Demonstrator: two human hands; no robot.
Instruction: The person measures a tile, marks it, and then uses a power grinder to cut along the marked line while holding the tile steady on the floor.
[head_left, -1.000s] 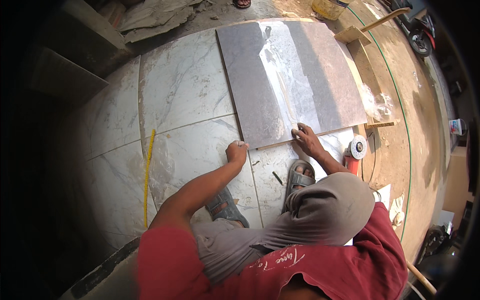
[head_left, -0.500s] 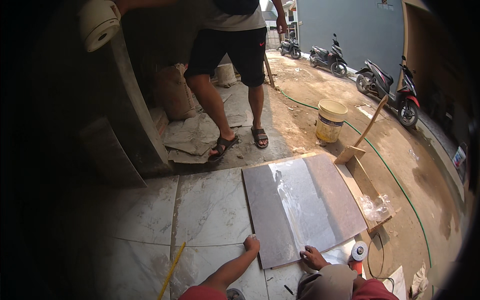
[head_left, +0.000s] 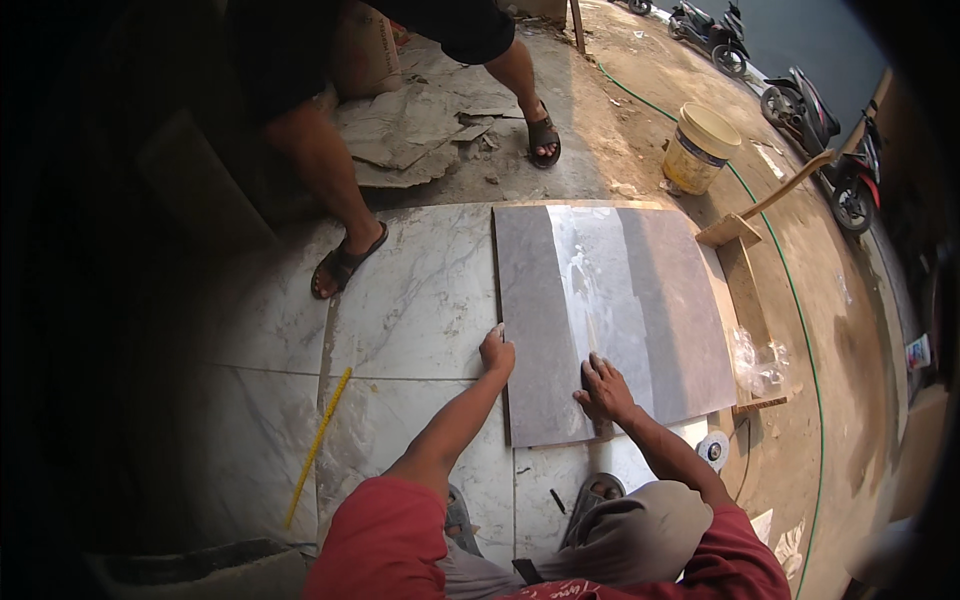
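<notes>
L hand (head_left: 497, 352) is turned w/ its back upward, fingers bent inward; the palm side is hidden, so how tightly they close cannot be told. L forearm (head_left: 447, 422) goes forward and a bit to the R, elbow bent only little. R hand (head_left: 603, 388) lies lower in view, palm down, fingers (head_left: 593, 367) extended forward and slightly apart, thumb out to the L. R forearm (head_left: 672, 455) comes diagonally inward from the R side, w/ elbow held outward, near the bent R knee (head_left: 655, 520). Both hands are apart.
</notes>
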